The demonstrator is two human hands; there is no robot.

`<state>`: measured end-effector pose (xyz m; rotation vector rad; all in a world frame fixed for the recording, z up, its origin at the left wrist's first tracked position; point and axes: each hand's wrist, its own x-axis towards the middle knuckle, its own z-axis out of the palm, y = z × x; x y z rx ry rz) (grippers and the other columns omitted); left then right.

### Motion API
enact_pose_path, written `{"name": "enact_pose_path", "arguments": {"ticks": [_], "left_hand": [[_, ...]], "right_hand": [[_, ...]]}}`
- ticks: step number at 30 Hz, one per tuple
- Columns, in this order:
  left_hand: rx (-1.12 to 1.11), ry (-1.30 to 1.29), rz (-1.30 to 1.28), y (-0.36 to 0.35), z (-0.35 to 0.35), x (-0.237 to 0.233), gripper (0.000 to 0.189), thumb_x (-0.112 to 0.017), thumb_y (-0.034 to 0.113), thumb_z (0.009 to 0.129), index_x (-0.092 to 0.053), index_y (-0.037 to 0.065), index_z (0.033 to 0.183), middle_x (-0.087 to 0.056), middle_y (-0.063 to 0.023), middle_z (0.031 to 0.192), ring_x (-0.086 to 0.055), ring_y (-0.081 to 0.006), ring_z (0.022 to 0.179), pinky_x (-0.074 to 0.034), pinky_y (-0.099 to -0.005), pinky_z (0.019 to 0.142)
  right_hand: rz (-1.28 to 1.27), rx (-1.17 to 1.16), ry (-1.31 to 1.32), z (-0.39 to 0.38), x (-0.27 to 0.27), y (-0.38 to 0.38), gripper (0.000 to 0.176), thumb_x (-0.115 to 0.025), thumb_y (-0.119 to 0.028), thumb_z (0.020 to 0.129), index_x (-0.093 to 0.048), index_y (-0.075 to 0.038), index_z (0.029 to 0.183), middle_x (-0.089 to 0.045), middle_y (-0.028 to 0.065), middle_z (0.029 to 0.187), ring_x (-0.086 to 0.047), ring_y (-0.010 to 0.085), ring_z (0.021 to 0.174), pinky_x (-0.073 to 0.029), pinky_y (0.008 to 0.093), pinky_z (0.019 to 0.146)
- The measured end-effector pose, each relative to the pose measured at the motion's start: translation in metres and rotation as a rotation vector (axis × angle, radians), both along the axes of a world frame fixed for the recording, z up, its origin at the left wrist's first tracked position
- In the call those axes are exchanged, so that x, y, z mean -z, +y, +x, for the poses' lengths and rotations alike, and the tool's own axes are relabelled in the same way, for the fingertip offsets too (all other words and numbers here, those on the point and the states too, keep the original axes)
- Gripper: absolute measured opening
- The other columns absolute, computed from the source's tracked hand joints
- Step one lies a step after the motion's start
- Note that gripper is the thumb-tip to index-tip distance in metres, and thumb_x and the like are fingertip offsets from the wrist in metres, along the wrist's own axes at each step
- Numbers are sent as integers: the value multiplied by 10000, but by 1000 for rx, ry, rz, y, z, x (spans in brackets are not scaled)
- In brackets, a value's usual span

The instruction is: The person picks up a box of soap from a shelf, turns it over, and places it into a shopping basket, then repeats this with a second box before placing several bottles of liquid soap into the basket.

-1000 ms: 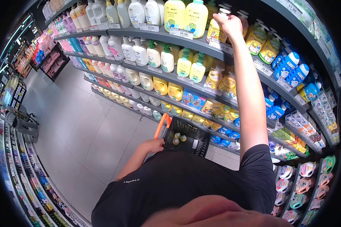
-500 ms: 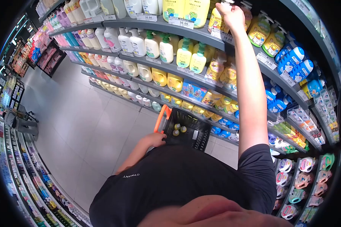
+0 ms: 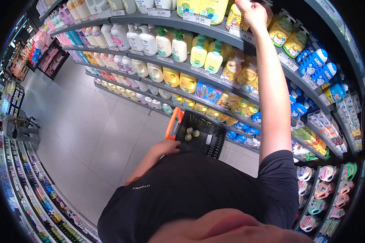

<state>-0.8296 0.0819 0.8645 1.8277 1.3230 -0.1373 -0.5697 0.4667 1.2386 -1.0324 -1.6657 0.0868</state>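
My right hand point(image 3: 254, 14) reaches up to a high shelf, its fingers closed at the white pump top of a yellow pump bottle point(image 3: 234, 19). That bottle stands at the shelf edge behind a price tag, among other yellow pump bottles point(image 3: 280, 31). Down by my waist, my left hand point(image 3: 169, 147) is closed at the near end of the orange handle point(image 3: 172, 123) of a black shopping basket point(image 3: 198, 150); the fingertips are partly hidden. Inside the basket lie three small containers with pale round tops point(image 3: 189, 137) and a white label or card point(image 3: 209, 139).
Curved grey shelves point(image 3: 227, 34) carry rows of white, green-topped and yellow bottles. Blue bottles point(image 3: 312, 60) and small hanging packs point(image 3: 346, 117) sit to the right. Another person point(image 3: 22, 131) stands beside a cart far left. Pale floor tiles point(image 3: 97, 133) run between the shelves.
The view has shifted slightly, so the shelves sit a little higher in it. My right hand stays at the same bottle's top, and my left hand stays at the basket.
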Motion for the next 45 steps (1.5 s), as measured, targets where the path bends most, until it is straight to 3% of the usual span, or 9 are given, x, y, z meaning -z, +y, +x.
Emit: {"name": "enact_pose_path", "arguments": {"ticks": [7,8,9,23,29,33,39,40,45], "left_hand": [[-36,51,-50,-9,-1,-10,440,-619,350,938,-629,141,1325,-714,-168,1158,-689,-346,1081,-538,-472,921],[-50,72,-59,-8,-1,-19,443,-619,355,941,-629,143,1329,-713,-167,1168,-687,-344,1089,-537,-472,928],[-49,71,-56,-9,-2,-23,446,-618,358,943,-628,147,1336,-710,-166,1178,-683,-341,1101,-534,-470,937],[19,-77,-16,-11,-13,-17,511,-612,365,956,-581,137,1412,-680,-160,1283,-648,-340,1181,-503,-434,1016],[-95,-464,-86,-7,-6,-59,490,-591,292,993,-543,82,1433,-642,-116,1367,-613,-266,1251,-479,-385,1052],[-231,-1046,-255,8,3,-69,620,-622,250,1010,-376,63,1547,-555,-161,1461,-560,-266,1329,-437,-416,1128],[-201,-1890,-636,21,19,-98,850,-674,549,933,-332,100,1569,-423,-232,1546,-497,-379,1367,-399,-558,1139],[-319,-1983,-719,23,19,-86,879,-586,693,903,-379,141,1555,-424,-224,1550,-470,-421,1380,-382,-612,1123],[-964,-1876,-803,41,27,-80,802,-438,709,924,-496,132,1478,-515,-182,1472,-531,-379,1314,-427,-584,1064]], "right_hand": [[-2,-46,93,0,-4,-8,380,-762,-373,885,-729,2,840,-731,168,791,-719,285,755,-558,396,700],[-104,180,-98,9,-6,13,602,-806,-584,790,-769,-24,1009,-771,91,914,-721,155,824,-551,326,806],[-41,129,-84,8,-4,11,633,-788,-606,795,-768,-21,1039,-774,95,933,-731,171,876,-545,329,851],[293,59,70,15,-39,-44,505,-888,-397,821,-717,12,1064,-734,37,940,-666,76,862,-557,257,784],[179,-440,477,8,-36,-134,406,-857,-124,853,-665,56,1162,-738,111,1031,-720,158,946,-599,284,865],[-38,-594,593,1,-2,-206,287,-758,2,884,-662,44,1151,-703,76,1018,-690,147,930,-578,307,866],[-472,-747,664,-20,90,-285,367,-846,-145,821,-667,-5,1109,-640,34,1053,-624,118,978,-516,291,868],[-575,-772,637,-22,105,-292,397,-865,-127,804,-658,5,1117,-638,47,1061,-632,129,1003,-523,306,897],[-457,-627,217,-48,191,-313,377,-911,-151,750,-694,-17,1028,-560,9,975,-565,104,860,-454,260,731]]}}
